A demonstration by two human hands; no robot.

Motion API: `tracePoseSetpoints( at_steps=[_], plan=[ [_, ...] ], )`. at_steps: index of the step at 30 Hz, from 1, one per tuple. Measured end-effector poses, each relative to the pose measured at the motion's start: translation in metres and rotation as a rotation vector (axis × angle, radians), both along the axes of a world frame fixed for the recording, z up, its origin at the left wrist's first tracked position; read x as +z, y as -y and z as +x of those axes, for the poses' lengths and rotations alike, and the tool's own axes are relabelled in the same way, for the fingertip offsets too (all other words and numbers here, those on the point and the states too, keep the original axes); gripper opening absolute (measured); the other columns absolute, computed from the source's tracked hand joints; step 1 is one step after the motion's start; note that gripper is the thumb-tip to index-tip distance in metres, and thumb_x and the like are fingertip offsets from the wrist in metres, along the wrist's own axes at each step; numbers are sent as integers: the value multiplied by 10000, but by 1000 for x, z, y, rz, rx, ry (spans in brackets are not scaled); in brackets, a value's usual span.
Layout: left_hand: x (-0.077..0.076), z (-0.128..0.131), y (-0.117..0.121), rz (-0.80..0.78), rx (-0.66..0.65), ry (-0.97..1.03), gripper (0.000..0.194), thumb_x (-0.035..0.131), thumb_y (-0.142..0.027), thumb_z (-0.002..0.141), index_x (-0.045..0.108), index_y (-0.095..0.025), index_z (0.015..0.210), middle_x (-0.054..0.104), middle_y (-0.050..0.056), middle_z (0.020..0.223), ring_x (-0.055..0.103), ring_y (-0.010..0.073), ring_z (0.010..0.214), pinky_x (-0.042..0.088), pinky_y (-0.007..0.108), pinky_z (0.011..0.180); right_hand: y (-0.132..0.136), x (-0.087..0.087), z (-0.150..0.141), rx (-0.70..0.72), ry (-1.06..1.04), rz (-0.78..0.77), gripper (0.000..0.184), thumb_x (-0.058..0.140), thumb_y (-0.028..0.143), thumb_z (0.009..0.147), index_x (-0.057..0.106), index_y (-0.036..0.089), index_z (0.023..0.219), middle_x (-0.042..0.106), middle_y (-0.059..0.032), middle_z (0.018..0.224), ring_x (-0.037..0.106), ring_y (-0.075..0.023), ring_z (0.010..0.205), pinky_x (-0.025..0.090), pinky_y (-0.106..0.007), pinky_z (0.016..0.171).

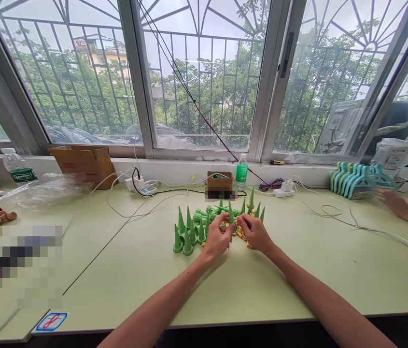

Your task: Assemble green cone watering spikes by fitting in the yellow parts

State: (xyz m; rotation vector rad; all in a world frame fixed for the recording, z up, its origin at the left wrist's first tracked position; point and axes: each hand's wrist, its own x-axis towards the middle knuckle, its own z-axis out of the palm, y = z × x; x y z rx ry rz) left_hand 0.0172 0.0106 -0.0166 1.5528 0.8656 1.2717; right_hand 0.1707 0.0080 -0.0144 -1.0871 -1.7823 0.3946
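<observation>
Left hand [220, 237] in a closed grip on a green plastic cone [231, 211], right hand [257, 233] pinched shut beside it, cannot tell on what, more green cones [187, 244] at nine o'clock on the desk [247, 290]

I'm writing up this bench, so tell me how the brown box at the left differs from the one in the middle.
The left box is much larger; the middle box is small and low.
The left box is lighter brown, while the middle box is darker.
The left box has crumpled clear plastic beside it; the middle box has a green-labelled bottle beside it.
Both sit toward the table's back edge.
</observation>
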Motion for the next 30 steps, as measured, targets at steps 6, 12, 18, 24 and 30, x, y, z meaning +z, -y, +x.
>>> tracePoseSetpoints(
  at_steps=[6,12,18,24,30],
  plan=[
    [-2,0,-1,13,5,-20,412,624,-486,792,590,-175,1061,599,92,1083,500,38,408,366,183,313,-1,-1,1,-19,17,7,406,396,464,950,376,206,638,365,50,531,312,-103,487,262,-246,483],
    [2,0,2,76,28,-40,328,621,-442,797,604,-186,1000,584,69,1046,505,44,436,360,183,320,-2,-1,1,-18,10,9,435,388,489,951,343,210,620,362,50,522,314,-102,480,266,-250,481],
    [4,1,5,62,62,-51,353,618,-474,798,556,-190,999,590,64,1032,495,45,421,354,189,311,0,0,-1,-48,-12,22,422,393,501,950,411,203,651,379,45,536,329,-108,487,274,-247,481],
    [7,2,6,10,109,-46,374,595,-545,796,478,-197,867,577,-4,737,475,75,360,333,196,289,-1,1,1,-97,-110,17,372,410,493,946,472,200,726,380,48,542,346,-110,468,279,-238,462],
    [14,2,9,-191,-29,-5,530,438,-663,833,497,-164,662,494,-9,552,445,87,349,345,208,310,3,2,-1,-16,-102,14,319,433,450,946,510,195,770,392,43,577,331,-103,471,263,-235,460]
  ],
)
